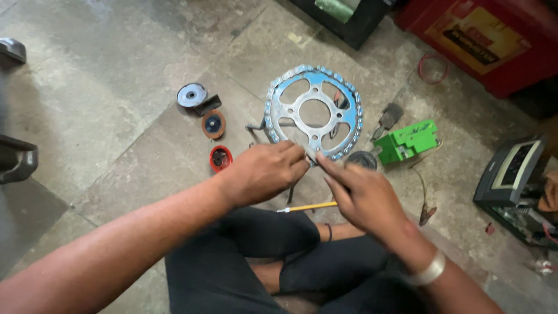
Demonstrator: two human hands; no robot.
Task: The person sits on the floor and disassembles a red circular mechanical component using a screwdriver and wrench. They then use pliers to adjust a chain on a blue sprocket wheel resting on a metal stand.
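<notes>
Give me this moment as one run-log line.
left hand: pinching sprocket's lower edge | right hand: fingertips at same spot | sprocket: blue, chain around rim, on floor | yellow-handled tool: lying under hands

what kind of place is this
Probably a small repair workshop, worked on the floor: a blue sprocket wrapped with chain lies on the stone floor, small paint tins beside it, a red battery nearby.

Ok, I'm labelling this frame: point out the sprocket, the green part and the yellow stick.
sprocket (297, 110): head view, on its left spoke.
green part (410, 141): head view, on its top face.
yellow stick (311, 206): head view, on its shaft.
</notes>
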